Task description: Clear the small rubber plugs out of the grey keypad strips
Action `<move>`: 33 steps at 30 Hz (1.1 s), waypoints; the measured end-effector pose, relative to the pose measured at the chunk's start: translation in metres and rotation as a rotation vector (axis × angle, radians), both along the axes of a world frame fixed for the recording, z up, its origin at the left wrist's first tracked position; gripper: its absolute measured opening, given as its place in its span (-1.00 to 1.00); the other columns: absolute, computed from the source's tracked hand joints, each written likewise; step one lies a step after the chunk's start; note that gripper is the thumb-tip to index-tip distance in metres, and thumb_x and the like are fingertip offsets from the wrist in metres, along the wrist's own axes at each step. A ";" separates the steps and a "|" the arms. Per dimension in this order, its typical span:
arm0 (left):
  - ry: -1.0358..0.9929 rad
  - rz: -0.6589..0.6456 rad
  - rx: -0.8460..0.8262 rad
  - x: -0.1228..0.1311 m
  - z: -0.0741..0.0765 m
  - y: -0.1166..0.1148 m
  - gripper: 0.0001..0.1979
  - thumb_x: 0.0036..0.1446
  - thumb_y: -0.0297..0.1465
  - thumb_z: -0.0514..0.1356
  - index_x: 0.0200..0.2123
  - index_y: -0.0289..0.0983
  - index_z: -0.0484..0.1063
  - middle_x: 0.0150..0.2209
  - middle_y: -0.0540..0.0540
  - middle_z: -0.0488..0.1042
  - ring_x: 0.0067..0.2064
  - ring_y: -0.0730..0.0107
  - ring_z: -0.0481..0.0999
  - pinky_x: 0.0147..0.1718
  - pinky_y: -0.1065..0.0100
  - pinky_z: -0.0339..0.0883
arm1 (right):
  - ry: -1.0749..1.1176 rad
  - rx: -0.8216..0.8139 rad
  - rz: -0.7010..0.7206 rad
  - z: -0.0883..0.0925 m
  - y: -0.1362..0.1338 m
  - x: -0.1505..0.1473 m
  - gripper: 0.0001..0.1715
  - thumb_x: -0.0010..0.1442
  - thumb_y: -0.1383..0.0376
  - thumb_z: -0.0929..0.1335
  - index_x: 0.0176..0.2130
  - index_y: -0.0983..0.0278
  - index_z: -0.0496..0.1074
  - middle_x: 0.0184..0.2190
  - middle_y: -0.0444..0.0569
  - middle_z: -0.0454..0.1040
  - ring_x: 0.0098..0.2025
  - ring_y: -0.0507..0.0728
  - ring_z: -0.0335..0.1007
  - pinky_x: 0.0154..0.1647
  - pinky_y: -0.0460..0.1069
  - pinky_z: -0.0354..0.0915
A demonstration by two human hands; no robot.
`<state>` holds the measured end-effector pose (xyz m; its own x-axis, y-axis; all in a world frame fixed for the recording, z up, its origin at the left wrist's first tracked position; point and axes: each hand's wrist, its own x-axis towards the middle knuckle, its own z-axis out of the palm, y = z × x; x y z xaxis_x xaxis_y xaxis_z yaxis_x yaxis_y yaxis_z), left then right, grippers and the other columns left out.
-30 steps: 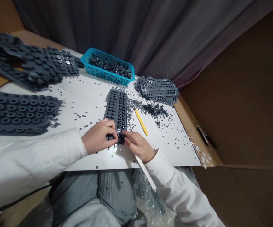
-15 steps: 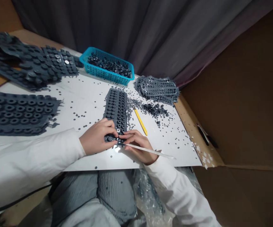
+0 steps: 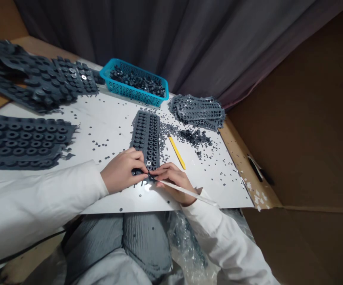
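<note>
A dark grey moulded rubber sheet (image 3: 146, 134) with rows of round ring-shaped studs lies lengthwise on the white table. At its near end my left hand (image 3: 125, 170) is closed, thumb and fingertips pinching the edge or a small piece there. My right hand (image 3: 174, 182) is closed on a long, thin white tool (image 3: 192, 194), whose far end points back past my wrist. Its working tip meets the sheet's near edge between both hands, mostly hidden by my fingers. One stud (image 3: 148, 163) just beyond my fingertips shines bright.
Beyond the sheet stands a blue basket (image 3: 134, 93) full of small dark parts. A yellow cutter-like tool (image 3: 176, 152) lies to the right, near a dark pile of bits (image 3: 195, 137) and stacked perforated sheets (image 3: 199, 111). More studded sheets (image 3: 25, 138) lie left. Small discs litter the table.
Both hands stay at the sheet's near end. My left fingertips have shifted slightly right, closer to my right fingers, and the white tool's outer end has dipped a little.
</note>
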<state>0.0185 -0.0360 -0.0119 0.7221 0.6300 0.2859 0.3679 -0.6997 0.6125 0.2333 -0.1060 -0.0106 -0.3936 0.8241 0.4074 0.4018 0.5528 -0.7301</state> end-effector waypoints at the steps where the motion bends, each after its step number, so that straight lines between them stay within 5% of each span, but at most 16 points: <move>1: 0.000 0.004 0.002 0.000 0.000 0.000 -0.91 0.09 -0.35 0.24 -0.37 -0.21 0.55 -0.38 -0.04 0.40 -0.25 0.29 0.33 -0.25 0.29 0.23 | 0.018 0.000 -0.011 0.001 0.000 0.000 -0.82 0.21 0.16 0.37 -0.28 0.22 0.45 -0.15 0.08 0.58 -0.08 0.15 0.38 -0.08 0.12 0.38; 6: 0.030 0.007 0.062 0.000 0.004 -0.003 -0.87 0.04 -0.30 0.26 -0.34 -0.23 0.49 -0.34 -0.05 0.40 -0.24 0.26 0.33 -0.24 0.27 0.22 | 0.108 -0.084 -0.043 0.004 0.000 0.000 -0.79 0.20 0.14 0.37 -0.30 0.24 0.45 -0.15 0.11 0.58 -0.05 0.17 0.37 -0.07 0.13 0.36; 13: 0.128 0.097 0.364 0.005 0.015 -0.018 -0.85 0.09 -0.30 0.22 -0.45 -0.25 0.45 -0.37 -0.06 0.41 -0.28 0.24 0.32 -0.32 0.22 0.12 | 0.158 -0.162 -0.034 0.002 0.003 0.002 -0.80 0.18 0.15 0.39 -0.33 0.24 0.46 -0.19 0.07 0.58 -0.07 0.14 0.39 -0.04 0.12 0.33; 33: 0.074 0.207 0.201 0.012 0.006 -0.023 -0.86 0.05 -0.38 0.24 -0.54 -0.22 0.48 -0.47 0.01 0.40 -0.34 0.33 0.36 -0.34 0.28 0.10 | 0.107 -0.125 0.055 -0.003 0.007 0.005 -0.81 0.20 0.16 0.38 -0.29 0.24 0.46 -0.17 0.06 0.59 -0.02 0.16 0.35 0.00 0.15 0.32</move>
